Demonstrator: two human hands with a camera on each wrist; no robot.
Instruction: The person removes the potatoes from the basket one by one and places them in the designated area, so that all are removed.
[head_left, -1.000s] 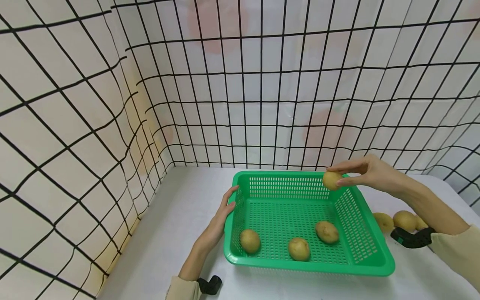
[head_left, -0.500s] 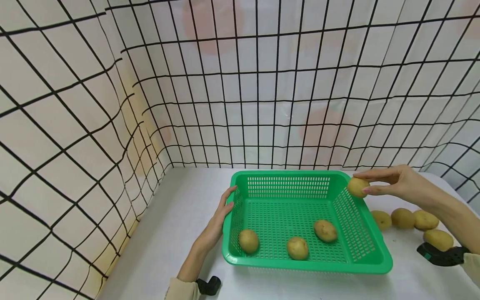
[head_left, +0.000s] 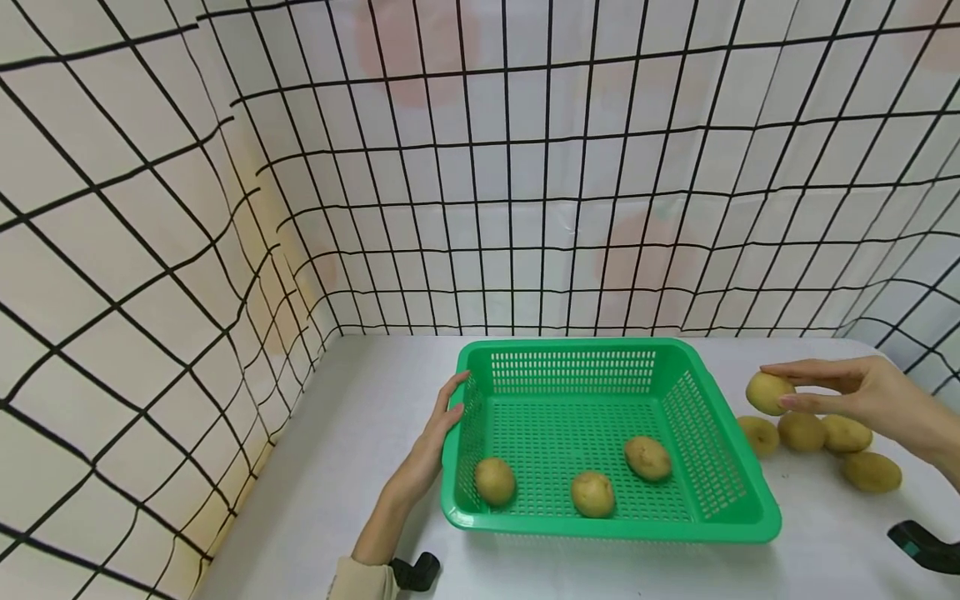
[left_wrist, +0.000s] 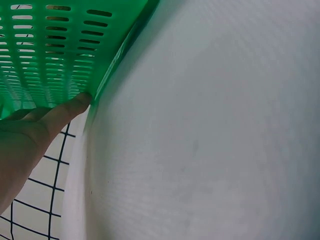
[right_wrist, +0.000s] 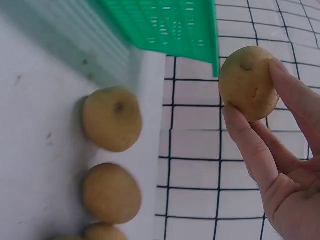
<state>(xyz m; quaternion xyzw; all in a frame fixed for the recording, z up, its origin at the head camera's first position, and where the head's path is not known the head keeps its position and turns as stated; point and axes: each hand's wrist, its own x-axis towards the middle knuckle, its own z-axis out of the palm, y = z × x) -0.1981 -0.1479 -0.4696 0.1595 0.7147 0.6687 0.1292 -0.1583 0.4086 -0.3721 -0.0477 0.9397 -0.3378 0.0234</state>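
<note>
A green perforated plastic basket (head_left: 600,530) stands on the white table, with three potatoes (head_left: 592,494) lying apart on its floor. My left hand (head_left: 423,454) rests against its left side, fingertips at the rim; in the left wrist view a fairly straight digit touches the green wall (left_wrist: 55,50). Right of the basket, my right hand (head_left: 862,396) pinches a potato (head_left: 768,393) between thumb and fingertips. In the right wrist view this held potato (right_wrist: 249,83) is off the table and beside the basket's corner (right_wrist: 175,30). Several loose potatoes (head_left: 801,432) lie on the table beneath it.
Black grid netting (head_left: 525,200) over white sheeting stands behind the table (head_left: 352,408) and along its left side. A black strap device is on each wrist, the right one (head_left: 926,546) near the table's right front. The basket takes up the middle of the table.
My right hand has carried the potato from over the basket's far right corner rightward and down to above the loose potatoes. The left hand stays at the basket's rim.
</note>
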